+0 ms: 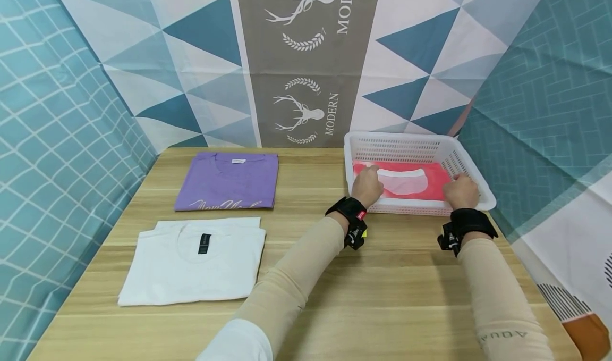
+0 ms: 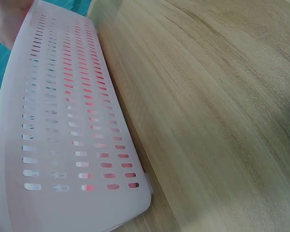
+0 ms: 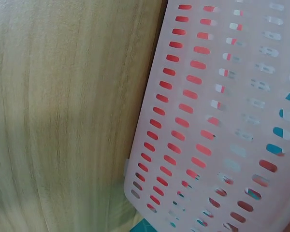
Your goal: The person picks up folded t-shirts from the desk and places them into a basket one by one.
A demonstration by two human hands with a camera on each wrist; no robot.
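A white plastic basket (image 1: 466, 169) with slotted walls stands at the table's back right. Inside it lies a folded red garment (image 1: 398, 191) with a white and pale pink rounded patch. My left hand (image 1: 367, 186) reaches over the front rim, its curled fingers gripping the garment's left side. At the right side, my right hand (image 1: 461, 192) grips the garment with curled fingers. Fingertips of both hands are partly hidden. The wrist views mostly show the basket's outer wall (image 2: 63, 208), with red cloth seen through the slots.
On the wooden table (image 1: 382, 308), a folded purple T-shirt (image 1: 234, 180) with pale lettering lies at the back left. A folded white T-shirt (image 1: 205, 276) with a black neck label lies in front of it. Patterned cloth (image 1: 301, 58) hangs behind the table and on both sides.
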